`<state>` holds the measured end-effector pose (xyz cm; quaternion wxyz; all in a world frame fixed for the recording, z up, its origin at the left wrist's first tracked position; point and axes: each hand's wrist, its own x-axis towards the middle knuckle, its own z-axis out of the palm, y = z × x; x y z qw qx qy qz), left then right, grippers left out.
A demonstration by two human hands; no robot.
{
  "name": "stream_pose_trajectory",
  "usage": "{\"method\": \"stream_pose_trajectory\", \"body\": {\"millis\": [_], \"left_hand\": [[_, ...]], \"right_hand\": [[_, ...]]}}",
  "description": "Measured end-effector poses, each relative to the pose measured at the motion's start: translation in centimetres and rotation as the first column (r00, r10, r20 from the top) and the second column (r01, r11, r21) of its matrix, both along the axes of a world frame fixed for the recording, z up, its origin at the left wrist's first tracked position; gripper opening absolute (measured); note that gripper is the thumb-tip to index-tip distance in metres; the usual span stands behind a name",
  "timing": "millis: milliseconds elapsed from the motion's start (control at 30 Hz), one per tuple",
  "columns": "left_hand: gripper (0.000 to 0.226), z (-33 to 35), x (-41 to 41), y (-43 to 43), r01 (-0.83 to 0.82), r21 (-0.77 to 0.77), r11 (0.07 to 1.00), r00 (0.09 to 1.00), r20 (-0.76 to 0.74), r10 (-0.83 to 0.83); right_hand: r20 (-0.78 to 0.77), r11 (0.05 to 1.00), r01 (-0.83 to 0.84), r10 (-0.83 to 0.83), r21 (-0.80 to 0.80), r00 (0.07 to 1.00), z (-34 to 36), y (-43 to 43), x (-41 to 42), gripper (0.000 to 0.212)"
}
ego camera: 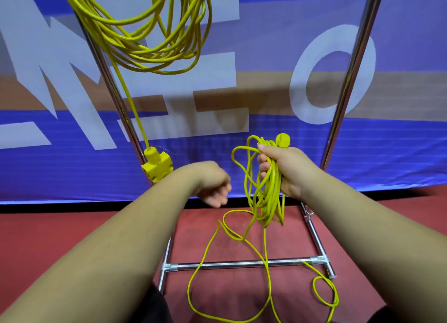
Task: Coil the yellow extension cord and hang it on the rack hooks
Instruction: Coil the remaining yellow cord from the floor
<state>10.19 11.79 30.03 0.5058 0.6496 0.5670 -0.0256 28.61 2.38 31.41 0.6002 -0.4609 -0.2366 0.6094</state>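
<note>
My right hand (287, 170) grips a bundle of loops of the yellow extension cord (268, 192), with its yellow plug (283, 140) sticking up above my fist. The rest of that cord trails in loose loops on the red floor (266, 274) and crosses the rack's bottom bar. My left hand (214, 184) hangs beside the bundle, blurred, fingers loosely curled and holding nothing. A second yellow cord coil (154, 37) hangs from the top of the rack, its hooks out of view. A yellow socket block (157, 166) dangles from that coil.
The chrome rack has a left upright (113, 92), a right upright (348, 80) and a floor crossbar (237, 264). A blue banner with large white letters (333, 76) stands right behind the rack. Red flooring (72, 226) spreads around the base.
</note>
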Motion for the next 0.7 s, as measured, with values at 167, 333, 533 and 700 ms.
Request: {"method": "stream_pose_trajectory", "body": {"millis": [167, 333, 533, 700], "left_hand": [[0.043, -4.9, -0.6, -1.0, 0.603, -0.062, 0.795, 0.777, -0.181, -0.603], [0.048, -7.4, 0.5, -2.8, 0.736, 0.062, 0.674, 0.677, -0.052, -0.735], [0.019, -5.9, -0.1, -2.0, 0.703, 0.081, 0.707, 0.708, 0.021, -0.706], [0.018, -3.6, -1.1, 0.1, 0.444, 0.249, 0.861, 0.894, -0.059, -0.444]], "right_hand": [[-0.210, 0.996, 0.083, -0.077, 0.017, 0.975, 1.3, 0.5, 2.0, 0.014], [-0.295, 0.995, 0.089, -0.069, 0.053, 0.953, 1.8, 0.7, 3.9, 0.016], [-0.339, 0.986, 0.151, -0.121, 0.064, 0.933, 2.0, 1.0, 5.0, 0.014], [-0.268, 0.972, 0.229, -0.209, 0.045, 0.940, 1.9, 1.0, 5.6, 0.013]]}}
